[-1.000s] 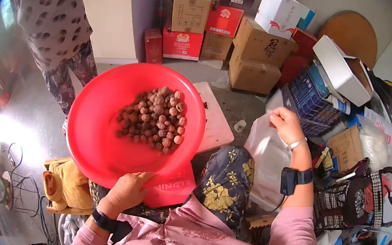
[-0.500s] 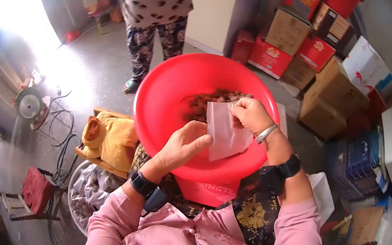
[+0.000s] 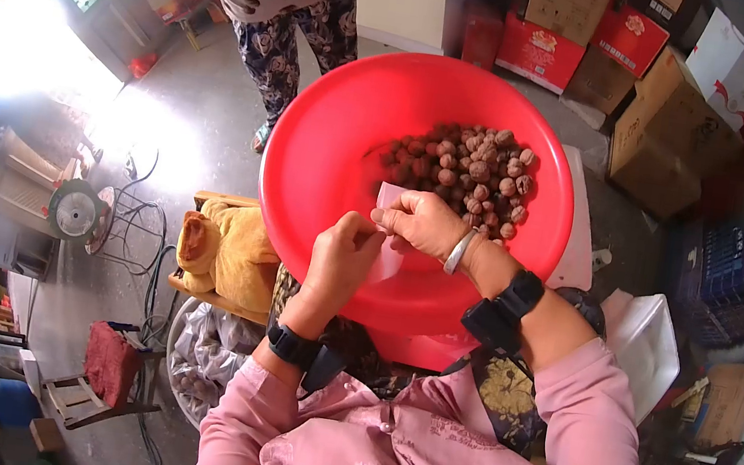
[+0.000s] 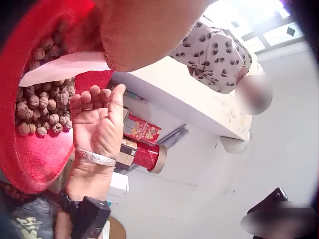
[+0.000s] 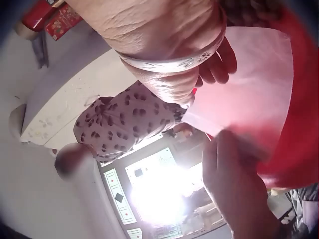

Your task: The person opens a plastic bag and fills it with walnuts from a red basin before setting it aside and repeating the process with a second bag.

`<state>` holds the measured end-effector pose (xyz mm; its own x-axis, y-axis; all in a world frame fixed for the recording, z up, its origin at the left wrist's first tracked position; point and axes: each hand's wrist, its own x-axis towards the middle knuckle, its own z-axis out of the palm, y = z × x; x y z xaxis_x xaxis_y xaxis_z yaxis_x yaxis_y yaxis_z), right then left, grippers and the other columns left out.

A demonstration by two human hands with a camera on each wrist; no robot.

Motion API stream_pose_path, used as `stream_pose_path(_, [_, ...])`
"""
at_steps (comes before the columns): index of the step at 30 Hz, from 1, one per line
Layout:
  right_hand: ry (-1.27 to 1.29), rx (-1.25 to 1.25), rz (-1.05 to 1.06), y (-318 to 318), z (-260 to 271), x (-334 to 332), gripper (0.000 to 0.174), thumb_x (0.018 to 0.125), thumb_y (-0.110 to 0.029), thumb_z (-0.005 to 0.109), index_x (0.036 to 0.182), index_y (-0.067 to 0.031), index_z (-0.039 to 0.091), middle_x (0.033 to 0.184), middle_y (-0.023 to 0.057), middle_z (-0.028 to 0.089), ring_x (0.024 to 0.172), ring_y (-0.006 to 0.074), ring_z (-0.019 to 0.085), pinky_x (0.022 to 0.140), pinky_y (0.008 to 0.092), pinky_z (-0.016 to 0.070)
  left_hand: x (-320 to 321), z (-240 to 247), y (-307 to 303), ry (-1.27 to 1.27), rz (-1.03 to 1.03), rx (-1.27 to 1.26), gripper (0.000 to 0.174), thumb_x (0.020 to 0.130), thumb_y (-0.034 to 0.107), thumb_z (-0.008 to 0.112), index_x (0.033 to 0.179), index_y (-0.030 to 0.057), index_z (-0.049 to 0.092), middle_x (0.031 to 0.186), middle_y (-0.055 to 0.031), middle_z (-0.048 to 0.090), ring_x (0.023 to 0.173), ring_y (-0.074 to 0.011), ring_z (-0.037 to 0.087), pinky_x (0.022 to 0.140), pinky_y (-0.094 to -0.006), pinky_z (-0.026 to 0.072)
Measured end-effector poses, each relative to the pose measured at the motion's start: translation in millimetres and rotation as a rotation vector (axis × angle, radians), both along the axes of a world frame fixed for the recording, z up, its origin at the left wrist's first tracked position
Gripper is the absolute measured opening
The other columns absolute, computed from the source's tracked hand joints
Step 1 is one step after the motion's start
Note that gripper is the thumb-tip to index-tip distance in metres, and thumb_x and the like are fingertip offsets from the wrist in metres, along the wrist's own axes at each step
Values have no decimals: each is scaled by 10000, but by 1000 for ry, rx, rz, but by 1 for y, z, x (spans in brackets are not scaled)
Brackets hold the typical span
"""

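A small translucent plastic bag (image 3: 384, 268) hangs over the near side of a large red basin (image 3: 330, 122). My left hand (image 3: 339, 261) pinches the bag's edge with curled fingers. Close beside it, my right hand (image 3: 427, 224), with a bracelet at the wrist, pinches the same bag between thumb and fingers. Walnuts (image 3: 481, 170) are heaped at the basin's far right, beyond both hands. The right wrist view shows the bag (image 5: 254, 84) flat and thin, with the left hand (image 5: 234, 184) at its lower edge.
A person in patterned trousers (image 3: 268, 56) stands behind the basin. Left of it are a yellow cloth (image 3: 240, 257) on a wooden seat and a tub of silvery bags (image 3: 208, 352). Cardboard boxes (image 3: 667, 131) stand at the back right; a white foam box (image 3: 645, 352) is at the right.
My right hand has come from the stack of bags at the right to over the basin, carrying one bag. My left hand has left the basin's rim and now pinches the bag too.
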<state>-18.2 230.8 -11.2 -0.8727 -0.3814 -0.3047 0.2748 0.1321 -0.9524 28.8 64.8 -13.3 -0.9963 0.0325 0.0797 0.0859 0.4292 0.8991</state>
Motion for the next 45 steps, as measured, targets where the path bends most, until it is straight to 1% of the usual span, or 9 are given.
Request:
stream_pose_path(6, [-43,-106,31,1,-19,-6,124,908,-95,580,920,21,621,838,70,649,738,131,622,673,269,530,-5,-2,-4,7,-101,-84,130,869,98,678,839,17,581,682,-19,601,635,-71,559,556,-239,472])
stream_pose_path(11, [-44,-145,53,6,-13,-5,131,924,-107,581,929,19,617,838,70,644,728,133,615,673,275,530,-9,-12,-12,-193,-113,353,134,904,107,638,840,29,550,706,3,564,634,-63,523,560,-227,434])
stream_pose_path(19, [41,-120,38,11,-14,-10,158,897,-147,575,836,-2,579,791,82,653,649,146,641,627,287,544,-14,-20,-22,-225,54,477,133,944,124,559,855,54,491,736,-13,567,634,-78,540,524,-250,456])
stream_pose_path(25, [46,-139,46,12,-23,-11,144,861,-115,537,836,16,591,786,108,656,678,192,667,643,321,562,-1,-9,2,132,-33,-228,466,814,110,712,1185,32,441,711,-102,569,592,-164,568,547,-305,464])
stream_pose_path(29, [-19,-155,65,17,-24,-8,147,846,-113,543,829,23,595,757,124,659,680,200,673,621,316,553,-1,-4,-2,-57,-81,-166,410,851,68,640,1232,49,492,619,-98,524,542,-165,521,526,-301,440])
stream_pose_path(33, [80,266,102,41,1,-18,97,843,-119,577,812,-30,601,764,66,659,663,146,664,579,273,514,-10,-19,-12,-68,33,235,229,881,9,555,1094,34,633,629,3,550,562,-37,488,505,-225,414])
stream_pose_path(37, [-58,156,75,68,-4,-37,139,863,-173,607,868,-33,613,800,54,669,660,123,651,534,268,515,-21,-5,-13,3,84,77,216,876,-11,527,1022,32,681,657,19,580,549,-19,483,493,-200,399])
stream_pose_path(41, [128,457,-126,95,-16,-55,158,835,-185,653,822,-34,608,700,36,630,640,112,641,487,264,496,-34,-10,-15,-46,85,79,216,871,-9,529,1014,25,687,662,9,596,563,-24,490,509,-203,409])
stream_pose_path(45, [506,1038,29,105,-52,-54,173,735,-135,694,892,-69,666,727,100,681,753,261,678,675,371,542,-33,-24,-13,-63,54,-26,210,870,-3,530,1011,19,685,654,16,585,568,-27,485,516,-208,411])
